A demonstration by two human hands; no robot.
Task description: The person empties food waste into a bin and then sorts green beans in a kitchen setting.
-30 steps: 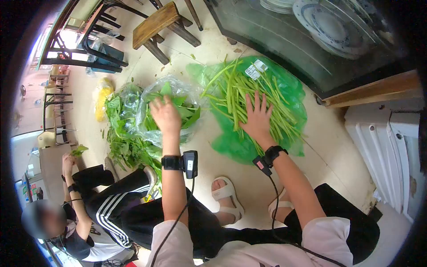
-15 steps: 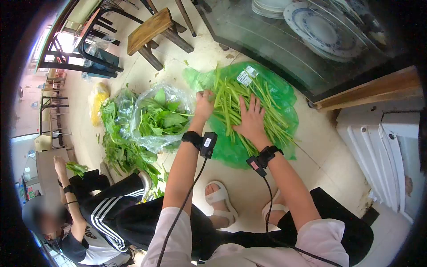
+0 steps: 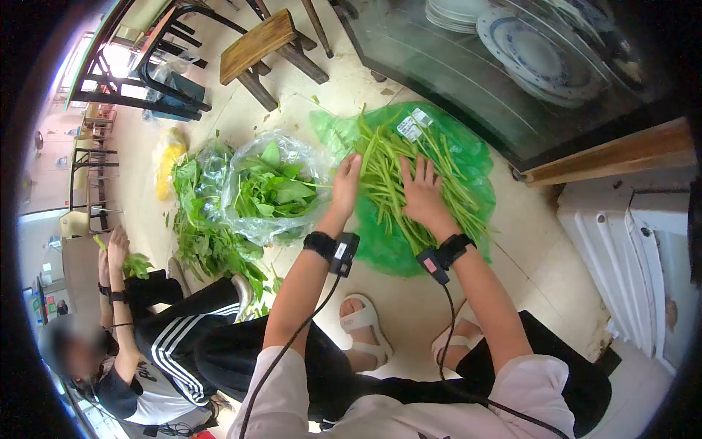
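- Low in the frame, the person's white sandals (image 3: 363,327) rest on the pale floor (image 3: 409,293), with black trousers at the bottom edge.
- At middle height, both wrists carry black bands with cabled sensors (image 3: 344,252).
- Just above centre, the left hand (image 3: 345,184) has swung over from the clear bag within the last second and now lies open, fingers flat, on the left edge of the green stems (image 3: 398,172); it grasps nothing that I can see.
- Beside it, the right hand (image 3: 423,192) stays spread, palm down, on the same heap, pressing rather than clenching.
- Both hands now bracket the stems, which lie on a green plastic bag (image 3: 468,157) spread on the floor, so the work has shifted from the leaves to this pile.
- Left of centre, a clear bag of leaves (image 3: 270,186) sits beside loose leafy greens (image 3: 201,241).
- At lower left, a second person holds up a sprig (image 3: 135,262).
- Along the top, a wooden stool (image 3: 267,40) stands left, with stacked plates (image 3: 534,51) behind glass at upper right.
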